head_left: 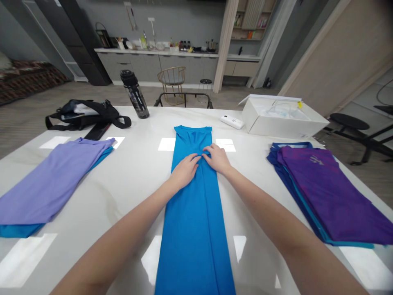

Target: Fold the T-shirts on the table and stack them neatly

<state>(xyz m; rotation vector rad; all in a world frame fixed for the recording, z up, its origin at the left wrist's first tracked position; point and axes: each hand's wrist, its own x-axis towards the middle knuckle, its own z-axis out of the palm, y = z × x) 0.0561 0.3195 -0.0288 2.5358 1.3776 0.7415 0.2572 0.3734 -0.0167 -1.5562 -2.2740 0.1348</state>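
Note:
A bright blue garment (193, 221), folded into a long narrow strip, lies down the middle of the white table (135, 172). My left hand (185, 170) rests flat on the strip near its far end, fingers spread. My right hand (217, 158) lies beside it on the same cloth, its fingertips pinching a small wrinkle in the fabric. The two hands almost touch at the strip's centre line.
A lilac garment over a blue one (49, 184) lies at left. A purple stack (328, 196) lies at right. At the far edge are a black bag (89, 114), a dark bottle (135, 95), a white remote-like device (231, 121) and an open white box (282, 116).

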